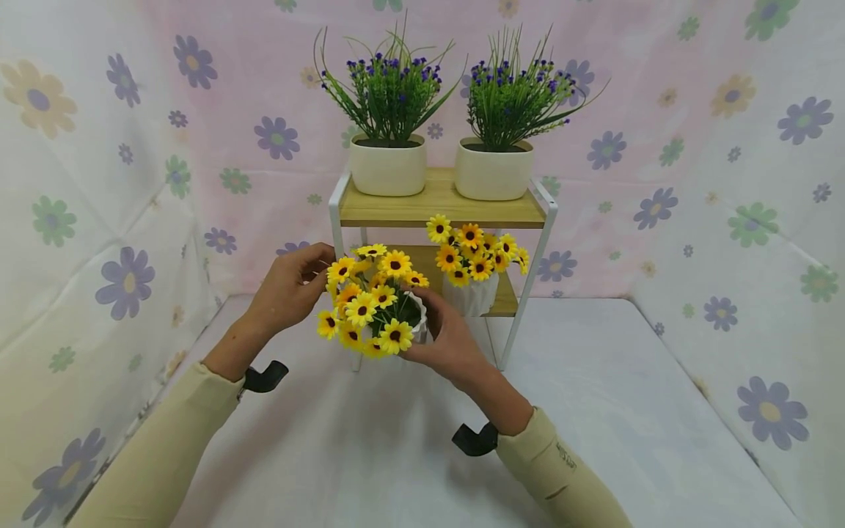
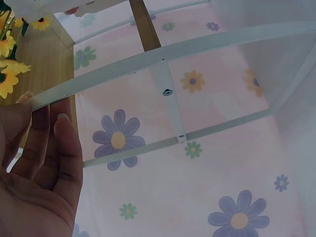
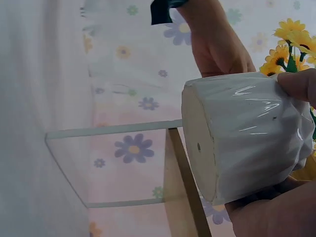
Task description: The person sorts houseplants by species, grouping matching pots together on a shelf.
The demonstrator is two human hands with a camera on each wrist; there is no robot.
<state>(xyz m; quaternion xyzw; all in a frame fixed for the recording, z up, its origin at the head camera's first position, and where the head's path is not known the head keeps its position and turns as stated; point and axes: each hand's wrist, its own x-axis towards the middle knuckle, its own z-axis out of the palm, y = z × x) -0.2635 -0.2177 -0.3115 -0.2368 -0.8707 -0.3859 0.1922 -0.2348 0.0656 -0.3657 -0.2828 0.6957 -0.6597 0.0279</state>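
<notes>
My right hand [image 1: 452, 345] grips a white fluted flowerpot [image 3: 252, 133] of yellow artificial sunflowers [image 1: 361, 309], thumb on one side and fingers on the other. The pot is tipped toward the left in front of the two-tier plant stand [image 1: 439, 209], and its flat base with a small hole shows in the right wrist view. With my left hand [image 1: 284, 286] I hold the stand's white metal side post [image 2: 98, 81], fingers curled round it. Much of the held pot is behind its flowers in the head view.
A second white pot [image 1: 470, 295] of yellow and orange sunflowers stands on the lower wooden shelf, at the right. On the top shelf are two cream planters [image 1: 388, 169] with purple flowers and grassy leaves. Flower-printed cloth [image 1: 264, 198] hangs behind and along both sides of the white table [image 1: 594, 396].
</notes>
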